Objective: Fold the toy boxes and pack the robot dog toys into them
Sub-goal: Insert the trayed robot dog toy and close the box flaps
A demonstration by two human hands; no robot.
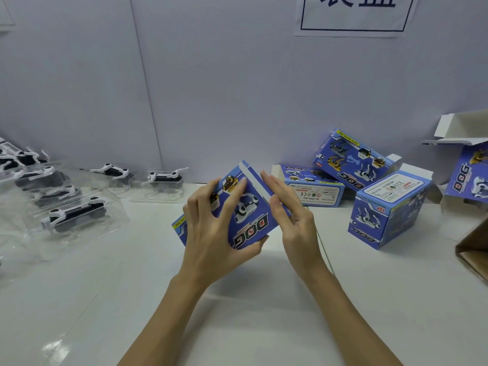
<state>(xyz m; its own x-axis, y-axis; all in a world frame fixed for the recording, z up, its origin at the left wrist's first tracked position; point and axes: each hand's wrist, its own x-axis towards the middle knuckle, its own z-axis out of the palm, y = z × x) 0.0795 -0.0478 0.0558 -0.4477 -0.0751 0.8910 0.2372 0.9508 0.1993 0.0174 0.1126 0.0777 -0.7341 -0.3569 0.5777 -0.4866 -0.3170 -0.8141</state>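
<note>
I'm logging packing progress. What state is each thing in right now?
Held box: off the table, being folded.
Left hand: grips the held box.
Right hand: fingers straight against its side.
Upright box: folded, standing.
Robot dogs: unpacked, in clear trays.

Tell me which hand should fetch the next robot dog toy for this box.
Probably the left hand: the robot dog toys lie on its side. It grips the box now, though, so the right hand must hold that.

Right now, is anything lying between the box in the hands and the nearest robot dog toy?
Nothing visible: bare table separates the held box from the nearest robot dog toy, which lies in a clear tray.
</note>
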